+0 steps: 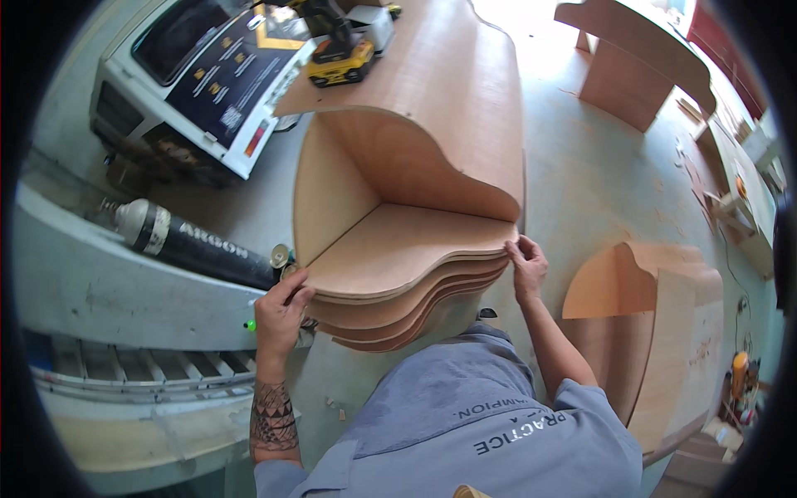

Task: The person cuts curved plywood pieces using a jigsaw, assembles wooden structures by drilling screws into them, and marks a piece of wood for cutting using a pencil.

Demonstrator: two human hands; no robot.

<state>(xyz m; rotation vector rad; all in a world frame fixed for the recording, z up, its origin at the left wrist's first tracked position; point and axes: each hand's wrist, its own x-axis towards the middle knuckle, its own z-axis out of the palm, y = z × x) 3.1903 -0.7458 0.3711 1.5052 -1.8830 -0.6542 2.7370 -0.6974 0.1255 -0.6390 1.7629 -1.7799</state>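
Note:
A flat plywood panel with a wavy near edge lies level in front of me, on top of several like-shaped panels. My left hand pinches its left near corner, thumb toward the top face. At the right near corner my right hand grips the edge between thumb and fingers; the fingertips underneath are hidden. Behind the panel rises a curved plywood piece with a wavy front edge, and an upright side panel stands at the left. I cannot tell whether the panels are joined.
On the curved plywood rests a yellow-and-black cordless drill beside a small white box. A gas cylinder and a parked van are at the left. More plywood assemblies stand at the right and far right.

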